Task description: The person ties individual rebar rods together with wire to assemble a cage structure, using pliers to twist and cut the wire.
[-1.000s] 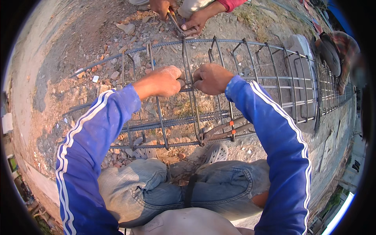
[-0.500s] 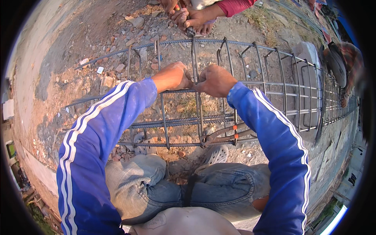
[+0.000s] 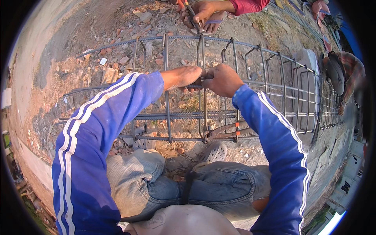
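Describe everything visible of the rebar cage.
The rebar cage looks like dark steel: ribbed bars crossed by squared stirrups. It stretches left to right, bar ends jutting left. The left hand and right hand meet at a middle bar; a co-worker's pliers reach the far bar; a brownish hand tool sits nearside.

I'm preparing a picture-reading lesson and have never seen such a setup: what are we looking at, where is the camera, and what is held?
There is no robot: a person in blue sleeves works bare-handed. The camera is the left of two fisheyes worn on the head, looking down, so straight edges bend. Above rubble-strewn ground stretches a rebar cage. The left hand and the right hand come together at its middle; anything between the fingers is hidden, so I can't tell what they pinch. Orange-marked pincers lie at the cage's near edge. Opposite, a co-worker's hands hold pliers at the far edge.
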Action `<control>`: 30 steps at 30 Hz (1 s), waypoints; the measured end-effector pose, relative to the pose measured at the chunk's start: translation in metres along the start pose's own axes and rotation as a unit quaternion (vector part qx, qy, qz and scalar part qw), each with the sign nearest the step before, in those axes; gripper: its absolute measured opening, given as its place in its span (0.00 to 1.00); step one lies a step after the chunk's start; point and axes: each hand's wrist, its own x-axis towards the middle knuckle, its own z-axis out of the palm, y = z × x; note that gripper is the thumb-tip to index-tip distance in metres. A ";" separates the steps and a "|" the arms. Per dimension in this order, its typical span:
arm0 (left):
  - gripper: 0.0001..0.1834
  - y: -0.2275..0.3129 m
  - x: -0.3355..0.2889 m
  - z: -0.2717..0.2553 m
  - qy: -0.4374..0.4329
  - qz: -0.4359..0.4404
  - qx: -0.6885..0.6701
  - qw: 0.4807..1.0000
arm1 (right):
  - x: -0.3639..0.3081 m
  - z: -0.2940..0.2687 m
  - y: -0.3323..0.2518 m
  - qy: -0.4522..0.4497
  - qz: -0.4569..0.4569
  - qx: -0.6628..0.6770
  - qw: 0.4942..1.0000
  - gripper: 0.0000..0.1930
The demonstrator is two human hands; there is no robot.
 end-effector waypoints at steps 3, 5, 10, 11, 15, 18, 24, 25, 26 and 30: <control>0.28 0.014 -0.002 0.008 -0.003 -0.038 -0.024 0.999 | -0.006 -0.001 -0.001 0.015 0.005 0.016 1.000 0.13; 0.28 0.016 -0.001 0.016 0.019 -0.050 -0.019 0.998 | -0.010 0.001 -0.006 0.022 -0.014 -0.004 1.000 0.14; 0.30 0.001 0.008 0.018 0.072 0.058 0.119 0.989 | -0.037 0.002 -0.015 0.067 -0.145 -0.160 0.974 0.26; 0.29 -0.001 0.009 0.016 0.057 0.053 0.130 0.988 | -0.040 0.005 -0.019 0.075 -0.141 -0.179 0.971 0.28; 0.26 -0.006 0.010 0.016 0.046 0.033 0.020 0.998 | -0.039 0.017 -0.010 0.110 -0.144 -0.188 0.965 0.25; 0.20 -0.002 0.003 0.009 -0.003 -0.040 -0.092 0.995 | -0.036 0.022 -0.001 0.130 -0.122 -0.115 0.977 0.17; 0.17 -0.019 0.009 0.009 0.042 0.099 0.159 0.981 | -0.034 -0.016 0.003 -0.007 -0.007 -0.001 1.000 0.10; 0.17 -0.022 0.008 0.008 0.047 0.123 0.173 0.976 | -0.038 -0.022 0.001 -0.003 -0.048 -0.045 0.998 0.10; 0.17 -0.025 0.007 0.007 0.051 0.146 0.187 0.970 | -0.044 -0.027 -0.002 0.001 -0.088 -0.088 0.992 0.09; 0.20 -0.030 0.001 0.004 0.030 0.140 0.187 0.972 | -0.056 -0.013 -0.039 0.003 -0.225 -0.318 0.921 0.06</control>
